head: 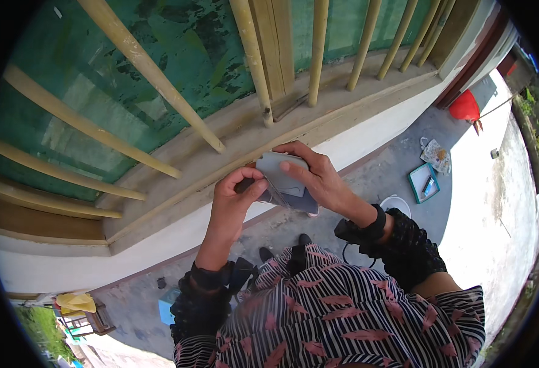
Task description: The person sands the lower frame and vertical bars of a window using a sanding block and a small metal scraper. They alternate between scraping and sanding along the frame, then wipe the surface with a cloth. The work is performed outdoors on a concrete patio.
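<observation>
My right hand grips a flat grey rectangular piece with rounded corners, its thumb lying across the face. What the piece is, I cannot tell. My left hand pinches a thin cord between thumb and forefinger at the piece's left edge. Below the grey piece, and partly covered by it, is a darker grey flat item, perhaps a pouch. The other fingers of my left hand curl behind these things and are partly hidden. Both hands are just in front of the window sill.
Yellow window bars rise from the sill. On the concrete floor are a white bucket, a teal-rimmed box with small items, a printed bag and a blue box. A chair bears yellow cloth. Something red lies farther off.
</observation>
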The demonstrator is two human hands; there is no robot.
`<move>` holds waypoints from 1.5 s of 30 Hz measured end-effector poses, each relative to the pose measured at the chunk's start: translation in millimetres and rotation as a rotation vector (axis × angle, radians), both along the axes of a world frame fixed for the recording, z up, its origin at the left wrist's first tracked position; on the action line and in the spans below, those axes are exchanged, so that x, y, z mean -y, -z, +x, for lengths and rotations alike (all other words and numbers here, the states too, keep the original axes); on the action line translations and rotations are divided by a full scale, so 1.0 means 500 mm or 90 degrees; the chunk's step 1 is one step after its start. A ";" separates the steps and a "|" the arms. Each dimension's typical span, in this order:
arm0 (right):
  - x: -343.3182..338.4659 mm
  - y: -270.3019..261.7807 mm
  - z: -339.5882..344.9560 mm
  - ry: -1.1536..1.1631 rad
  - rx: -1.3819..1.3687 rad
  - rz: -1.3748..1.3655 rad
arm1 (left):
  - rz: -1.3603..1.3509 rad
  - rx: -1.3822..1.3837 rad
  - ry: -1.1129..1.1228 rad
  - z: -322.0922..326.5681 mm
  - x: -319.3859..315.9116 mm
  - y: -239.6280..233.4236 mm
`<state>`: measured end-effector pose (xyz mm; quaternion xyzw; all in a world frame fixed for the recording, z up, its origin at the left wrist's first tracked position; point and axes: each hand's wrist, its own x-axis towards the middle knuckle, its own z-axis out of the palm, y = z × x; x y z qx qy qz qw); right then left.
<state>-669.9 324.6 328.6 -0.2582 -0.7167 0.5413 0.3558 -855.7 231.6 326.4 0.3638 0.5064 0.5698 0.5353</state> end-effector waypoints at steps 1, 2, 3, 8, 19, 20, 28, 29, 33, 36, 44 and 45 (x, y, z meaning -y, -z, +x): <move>0.003 -0.001 -0.009 0.015 0.023 0.019 | 0.001 -0.015 -0.010 -0.006 0.005 -0.003; 0.008 -0.003 -0.016 0.024 0.041 0.043 | 0.012 -0.028 -0.027 -0.014 0.010 -0.006; 0.010 -0.007 -0.021 0.033 0.057 0.068 | 0.030 -0.042 -0.041 -0.022 0.014 -0.010; 0.019 -0.043 -0.027 0.033 0.094 0.627 | -0.070 -0.001 -0.002 -0.059 0.031 -0.020; 0.043 -0.050 -0.046 0.051 0.177 0.112 | -0.079 -0.021 -0.021 -0.120 0.095 0.016; 0.030 -0.043 -0.058 0.106 0.184 0.055 | -0.071 -0.026 -0.044 -0.132 0.113 0.020; -0.036 0.028 -0.195 0.205 0.226 0.075 | -0.089 -0.078 -0.078 -0.192 0.213 0.029; -0.038 0.027 -0.206 0.193 0.225 0.067 | -0.086 -0.083 -0.080 -0.196 0.216 0.030; -0.045 -0.004 -0.202 0.171 0.281 0.045 | -0.061 -0.091 -0.033 -0.206 0.222 0.041; -0.056 -0.026 -0.162 0.219 0.348 0.075 | -0.036 -0.084 -0.001 -0.214 0.226 0.053; -0.031 -0.018 -0.186 0.272 0.290 0.129 | -0.017 -0.057 0.044 -0.235 0.226 0.069; -0.027 -0.022 -0.190 0.270 0.314 0.064 | -0.009 -0.057 0.045 -0.240 0.226 0.068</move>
